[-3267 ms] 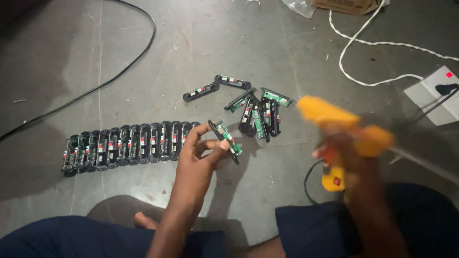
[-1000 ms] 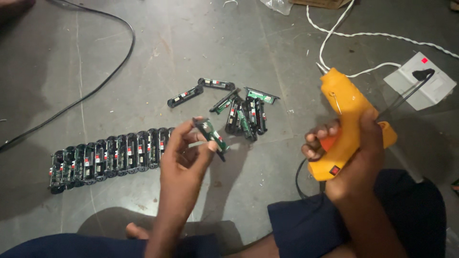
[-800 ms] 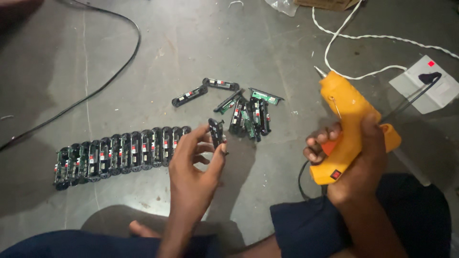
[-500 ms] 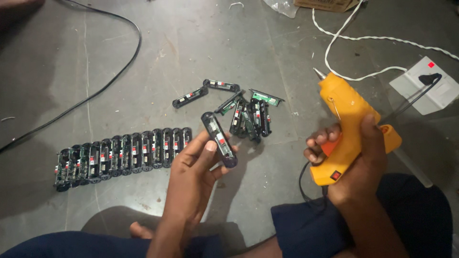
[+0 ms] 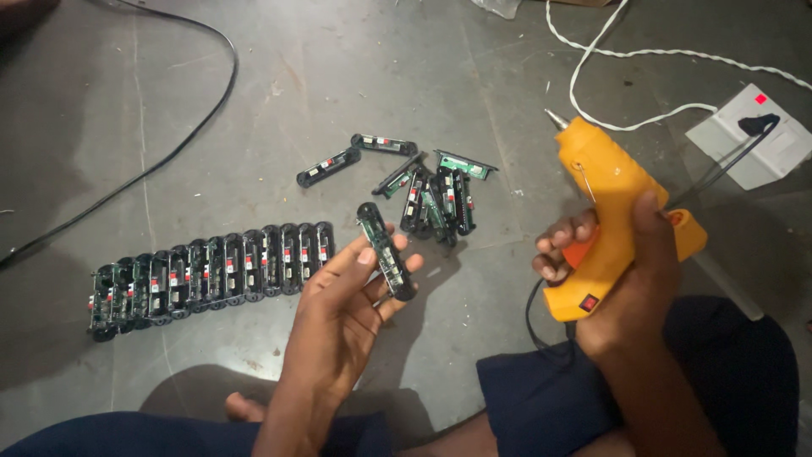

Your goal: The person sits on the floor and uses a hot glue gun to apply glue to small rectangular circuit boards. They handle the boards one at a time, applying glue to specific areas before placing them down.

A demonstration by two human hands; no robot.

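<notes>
Module now tilted flatter, left hand fingers clamped on it; right hand grips glue gun

A small workshop on a bare concrete floor is shown: circuit boards, a glue gun and cables are seen.

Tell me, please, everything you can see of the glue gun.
The glue gun is orange plastic, pistol-shaped, with a metal nozzle pointing up and to the left, clear of everything. A thin wire stand lies folded along its side, and a small switch sits near the grip's base. The right hand grips its handle, fingers on the orange trigger. It is held above the floor, and a dark cord leaves its base.
</notes>
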